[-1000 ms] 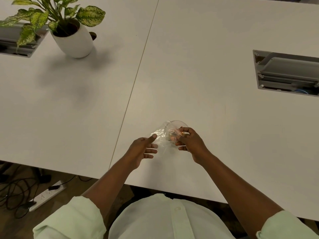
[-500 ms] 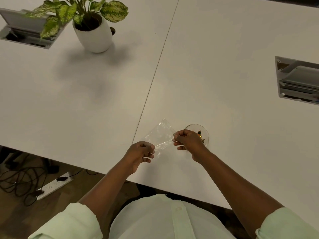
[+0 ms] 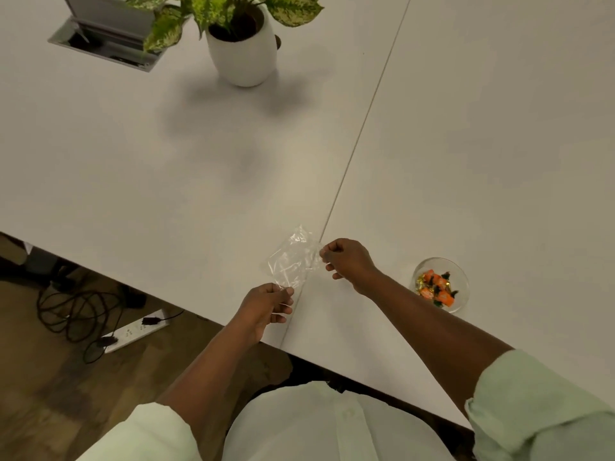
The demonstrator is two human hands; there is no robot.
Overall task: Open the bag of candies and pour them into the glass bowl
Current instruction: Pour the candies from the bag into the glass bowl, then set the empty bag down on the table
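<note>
A clear plastic bag (image 3: 293,259), with no candy visible inside, is stretched between both hands just above the white table. My left hand (image 3: 266,306) pinches its near corner and my right hand (image 3: 347,261) pinches its far right edge. To the right of my right forearm stands a small glass bowl (image 3: 461,277) with several orange, gold and dark wrapped candies (image 3: 436,289) in it. The bag is well to the left of the bowl.
A white potted plant (image 3: 243,49) stands at the back of the table, with an open cable hatch (image 3: 106,38) to its left. A seam (image 3: 359,134) runs between two tabletops. Below the table's near left edge, a power strip (image 3: 136,331) and cables lie on the floor.
The bag has come away from the bowl to the left, held by both hands. The candies now show in the bowl. The view has swung left.
</note>
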